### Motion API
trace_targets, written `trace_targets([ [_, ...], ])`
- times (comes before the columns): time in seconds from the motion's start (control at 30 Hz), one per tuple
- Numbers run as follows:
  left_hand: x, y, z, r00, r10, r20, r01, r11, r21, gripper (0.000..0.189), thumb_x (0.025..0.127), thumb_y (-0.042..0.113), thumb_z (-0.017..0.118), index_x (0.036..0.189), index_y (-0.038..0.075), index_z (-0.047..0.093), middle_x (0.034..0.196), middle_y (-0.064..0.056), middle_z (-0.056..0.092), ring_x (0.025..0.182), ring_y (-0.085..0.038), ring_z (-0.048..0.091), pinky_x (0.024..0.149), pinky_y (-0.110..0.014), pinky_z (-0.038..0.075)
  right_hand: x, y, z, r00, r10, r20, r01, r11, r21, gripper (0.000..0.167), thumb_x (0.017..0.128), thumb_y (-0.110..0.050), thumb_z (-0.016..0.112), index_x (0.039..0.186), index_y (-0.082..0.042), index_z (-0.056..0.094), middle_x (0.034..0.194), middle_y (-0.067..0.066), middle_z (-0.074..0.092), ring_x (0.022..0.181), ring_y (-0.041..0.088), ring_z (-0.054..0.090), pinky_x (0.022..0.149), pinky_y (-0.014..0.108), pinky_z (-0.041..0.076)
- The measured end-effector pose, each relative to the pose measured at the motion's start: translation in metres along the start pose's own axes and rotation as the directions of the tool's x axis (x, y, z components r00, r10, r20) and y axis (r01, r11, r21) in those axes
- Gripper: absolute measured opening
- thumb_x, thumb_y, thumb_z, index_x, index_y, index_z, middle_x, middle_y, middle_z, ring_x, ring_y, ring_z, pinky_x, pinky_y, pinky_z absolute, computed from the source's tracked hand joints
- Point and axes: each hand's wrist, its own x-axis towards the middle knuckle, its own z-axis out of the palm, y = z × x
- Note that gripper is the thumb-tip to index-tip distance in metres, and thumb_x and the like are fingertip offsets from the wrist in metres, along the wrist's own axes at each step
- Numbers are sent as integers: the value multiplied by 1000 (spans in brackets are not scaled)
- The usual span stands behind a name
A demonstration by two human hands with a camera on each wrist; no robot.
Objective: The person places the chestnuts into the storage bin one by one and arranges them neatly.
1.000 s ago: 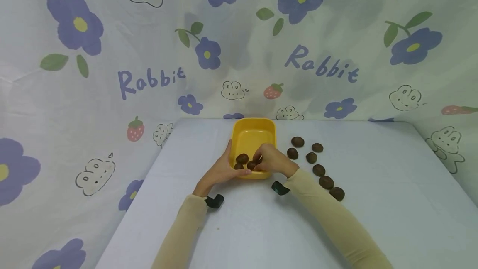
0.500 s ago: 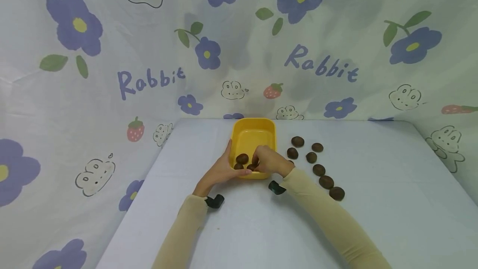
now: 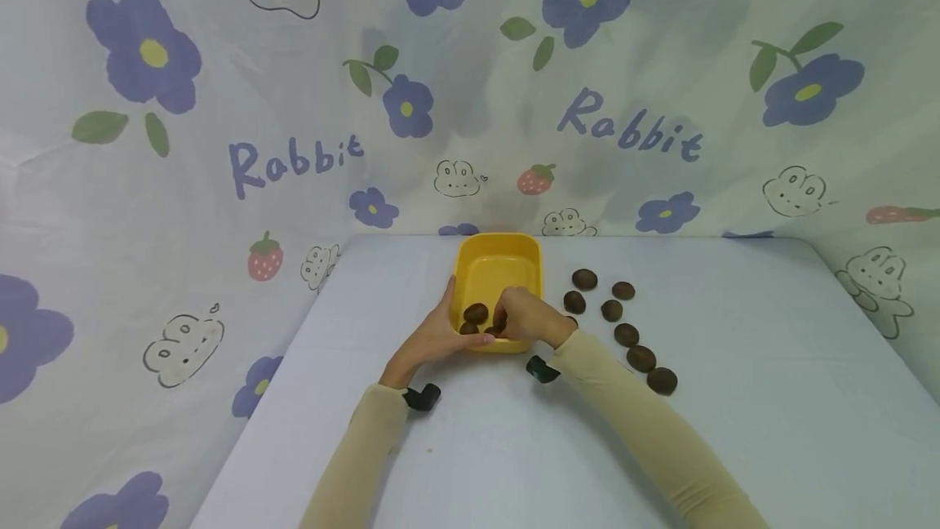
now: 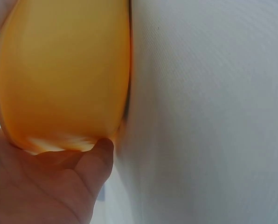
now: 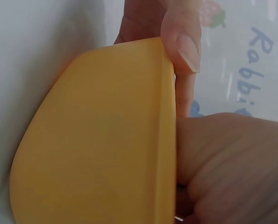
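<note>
A yellow tray [image 3: 499,264] stands mid-table. My left hand [image 3: 429,340] grips its near left corner, thumb lying over the front rim; the left wrist view shows the palm [image 4: 41,186] against the tray's outer wall [image 4: 64,70]. My right hand [image 3: 527,317] reaches into the tray's front part with fingers curled down on a brown kiwi [image 3: 499,322]. Two more kiwis [image 3: 475,313] lie in the tray beside it. In the right wrist view the tray wall [image 5: 97,140] fills the frame, with the left thumb [image 5: 183,32] on its rim and my right hand [image 5: 227,158] behind.
Several brown kiwis [image 3: 627,335] lie in a loose row on the pale table [image 3: 734,398], right of the tray. Flower-print cloth walls [image 3: 220,186] enclose the table at the back and both sides. Black wrist cameras [image 3: 422,396] sit at each cuff.
My right hand has slid a little left and lower into the tray over the kiwis. The left hand and the tray have stayed put.
</note>
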Motion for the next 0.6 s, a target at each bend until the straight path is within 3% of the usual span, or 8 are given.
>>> trace_targets([
  [0.33,0,1,1,1000,-11,-8,11,1000,10,139,75,59,87,166,29,-13,177,-5,3,162,-30,20,130,-58,20,-1,-1,-1,1000,-21,-14,21,1000,-23,3,81,0,83,81,-2,81,73,5,74,63,14,58,60,23,55],
  [0.6,1,-2,2,1000,-16,-11,17,1000,16,142,72,64,88,165,31,-14,177,-3,3,162,-29,19,130,-58,20,-26,2,-22,992,-2,-126,13,996,91,27,87,-9,83,111,2,77,105,13,77,89,19,67,86,35,62],
])
